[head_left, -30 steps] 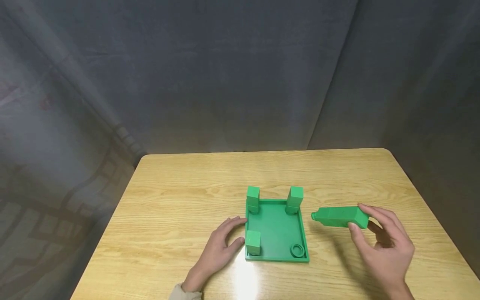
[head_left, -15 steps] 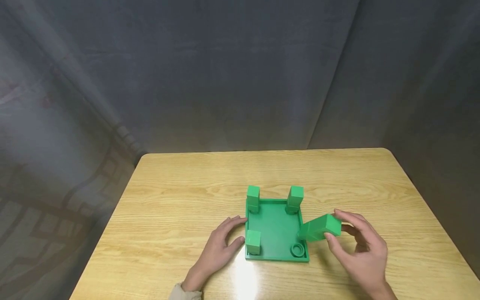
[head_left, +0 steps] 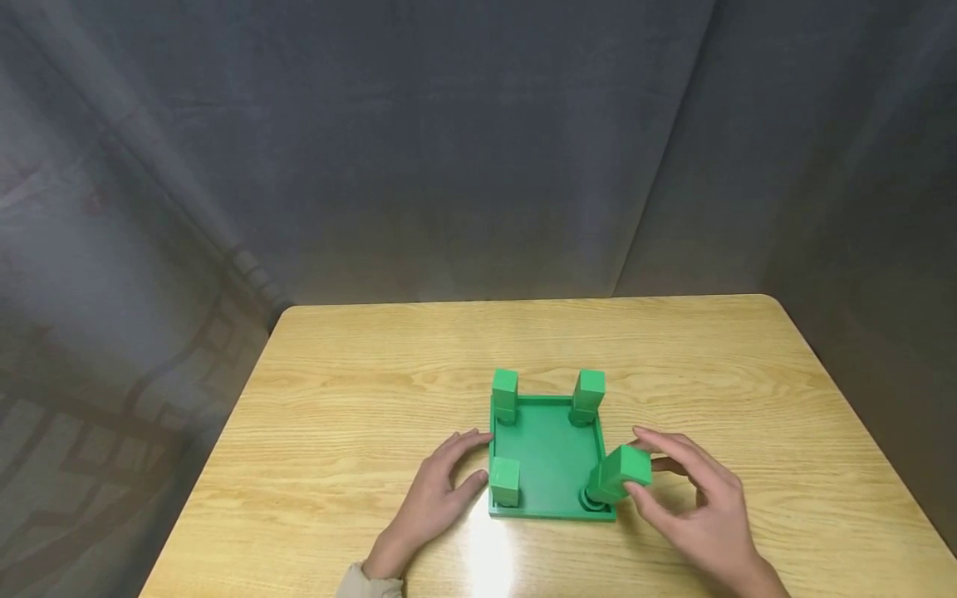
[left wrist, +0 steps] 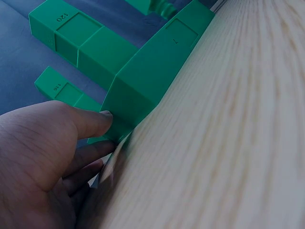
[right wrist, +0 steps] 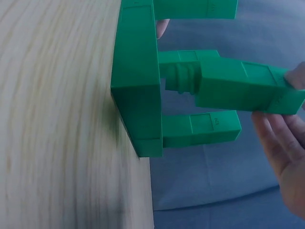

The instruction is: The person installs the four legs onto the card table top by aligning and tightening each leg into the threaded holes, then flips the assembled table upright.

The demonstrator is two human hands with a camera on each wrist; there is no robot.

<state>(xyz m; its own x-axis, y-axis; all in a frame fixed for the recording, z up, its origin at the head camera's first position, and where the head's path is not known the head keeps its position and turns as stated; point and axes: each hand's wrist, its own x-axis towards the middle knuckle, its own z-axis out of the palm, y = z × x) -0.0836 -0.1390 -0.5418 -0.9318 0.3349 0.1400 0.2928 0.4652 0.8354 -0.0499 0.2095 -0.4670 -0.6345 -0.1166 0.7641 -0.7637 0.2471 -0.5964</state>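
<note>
From the head camera, a green square base (head_left: 549, 465) is lying flat on the wooden bench (head_left: 359, 399), near its front edge and about midway across. It is a shallow tray-like plate with a low rim. Three square green legs are standing upright in its corners: the far-left leg (head_left: 504, 395), the far-right leg (head_left: 588, 395) and the near-left leg (head_left: 504, 482). At the near-right corner a round socket (head_left: 592, 501) is partly showing, and the fourth leg (head_left: 617, 474) is tilting over it, lower end at the socket. The right hand (head_left: 691, 498) is pinching that leg's upper end between thumb and fingers. The left hand (head_left: 434, 494) is resting on the bench with relaxed fingers, its fingertips touching the base's left side. A glare spot is shining on the bench just in front of the base. Grey-blue cloth (head_left: 478, 149) is hanging behind and to both sides.

In the left wrist view, the left hand (left wrist: 43, 157) is filling the lower left, thumb pressing straight against the wall of the base (left wrist: 143, 81), other fingers lying loosely underneath. Two legs are jutting away from the base; the nearer one is carrying the moulded number 120 (left wrist: 62, 19).

In the right wrist view, the base (right wrist: 138, 86) is appearing edge-on against the blurred wood grain. The fourth leg (right wrist: 243, 86) is showing a ribbed round peg (right wrist: 183, 78) at its end, just beside the base plate. The fingertips (right wrist: 295, 76) of the right hand are gripping its far end.
</note>
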